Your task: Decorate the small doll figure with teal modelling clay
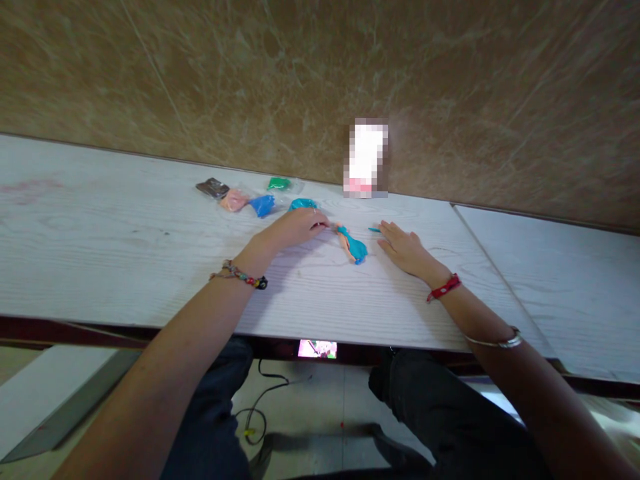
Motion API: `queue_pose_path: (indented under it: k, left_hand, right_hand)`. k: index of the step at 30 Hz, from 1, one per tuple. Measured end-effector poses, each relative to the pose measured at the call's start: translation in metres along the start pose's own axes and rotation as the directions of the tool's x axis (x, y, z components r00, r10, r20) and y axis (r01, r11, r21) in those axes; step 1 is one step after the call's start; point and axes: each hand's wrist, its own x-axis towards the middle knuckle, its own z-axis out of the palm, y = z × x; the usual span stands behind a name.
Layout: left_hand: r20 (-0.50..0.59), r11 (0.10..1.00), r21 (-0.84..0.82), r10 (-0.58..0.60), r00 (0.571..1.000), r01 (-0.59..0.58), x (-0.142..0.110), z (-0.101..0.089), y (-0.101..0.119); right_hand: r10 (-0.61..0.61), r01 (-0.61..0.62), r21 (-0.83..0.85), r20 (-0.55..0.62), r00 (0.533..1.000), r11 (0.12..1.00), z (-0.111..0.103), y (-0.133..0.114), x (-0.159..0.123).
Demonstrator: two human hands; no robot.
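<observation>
On the white wood-grain table lies a small modelling-clay figure (354,246), turquoise on top with peach and darker blue along its edges. My left hand (303,225) is just left of it, fingers curled together near its upper end; what they hold, if anything, is too small to make out. My right hand (404,251) rests flat with fingers stretched out on the table. A thin turquoise clay roll (374,230) sticks out from under its fingertips. Right behind my left hand sits a turquoise clay packet (303,203), partly covered by the hand.
Further left are a blue clay bag (263,205), a peach clay bag (233,200), a dark brown packet (213,188) and a green clay packet (279,183). A bright, pixelated upright object (367,157) leans by the brown marbled wall (250,87). A lit screen (317,349) shows below the table edge.
</observation>
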Motion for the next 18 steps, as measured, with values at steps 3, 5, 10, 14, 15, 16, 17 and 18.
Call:
queue_pose_path:
  k: [3, 5, 10, 14, 15, 16, 17, 18]
  left_hand:
    - [0.0, 1.0, 0.004, -0.005, 1.0, 0.005, 0.0003, 0.0006, -0.0009]
    - [-0.002, 1.0, -0.003, 0.001, 1.0, -0.001, 0.0004, 0.001, -0.0015]
    - [-0.015, 1.0, 0.006, 0.016, 1.0, -0.016, 0.0008, 0.0026, -0.0033]
    - [-0.008, 1.0, -0.011, 0.014, 1.0, -0.014, 0.0007, 0.0022, -0.0025]
    - [-0.003, 1.0, -0.012, 0.018, 1.0, -0.018, 0.0008, 0.0019, -0.0019]
    - [-0.002, 1.0, -0.009, 0.02, 1.0, -0.02, 0.0009, 0.0016, -0.0013]
    - [-0.004, 1.0, -0.004, 0.021, 1.0, -0.021, 0.001, 0.0012, -0.0007]
    - [-0.009, 1.0, 0.002, 0.02, 1.0, -0.02, 0.0011, 0.001, -0.0003]
  right_hand:
    - [0.002, -0.003, 0.001, 0.015, 1.0, 1.0, -0.0035, -0.0036, -0.0045]
    - [-0.014, 0.014, -0.006, 0.025, 1.0, 1.0, -0.0057, -0.0056, -0.0064]
    - [0.034, -0.034, 0.012, 0.03, 0.999, 0.999, -0.0075, -0.0078, -0.0055]
    - [-0.008, 0.008, 0.024, 0.019, 1.0, 1.0, -0.006, -0.0067, -0.0069]
    - [-0.003, 0.003, 0.019, 0.016, 1.0, 1.0, -0.0058, -0.0065, -0.0066]
    - [0.014, -0.014, 0.017, 0.014, 1.0, 1.0, -0.0057, -0.0065, -0.0057]
    - [0.033, -0.033, 0.015, 0.013, 0.999, 0.999, -0.0058, -0.0064, -0.0041]
    - [0.043, -0.043, 0.014, 0.014, 0.999, 0.999, -0.0059, -0.0063, -0.0021]
